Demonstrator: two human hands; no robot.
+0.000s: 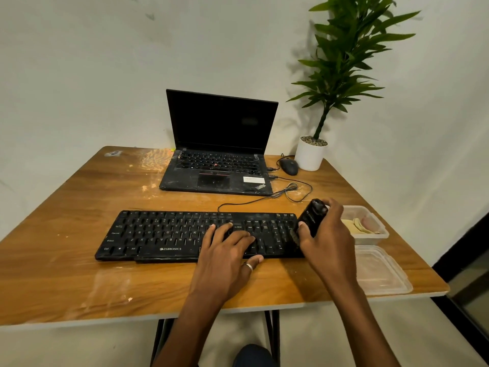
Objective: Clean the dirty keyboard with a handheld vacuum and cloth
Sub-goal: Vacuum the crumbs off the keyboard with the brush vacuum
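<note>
Keyboard (164,234): black, Zebronics badge, lies flat mid-table with its long side parallel to the near edge. Dusty, with pale specks on the keys.

Left hand (227,250): palm down on the keyboard's right-centre. Fingers are spread and fairly straight, resting on the keys and gripping nothing. The thumb lies off the front edge on the table, with a ring on it.

Right hand (328,234): fingers and thumb wrapped around the handheld vacuum (312,221). The vacuum is black and tilted, top end leaning away to the right. Its lower brush end is at the numpad on the keyboard's right end. It looks to be touching the keys, but I can't tell for certain.

Cloth (354,226): yellowish, crumpled inside an open clear plastic container (381,226) just right of the keyboard. The container's lid (381,271) lies flat on the table in front of it.

Keyboard cable (264,198) runs from the back edge to the right side of the laptop (219,154). The laptop is open behind the keyboard, screen dark, palm rest dusty. Mouse (289,166) sits right of the laptop, next to a white plant pot (309,154) at the back right corner.

Wooden table (79,260): scuffed, with pale smears at back left and front.
</note>
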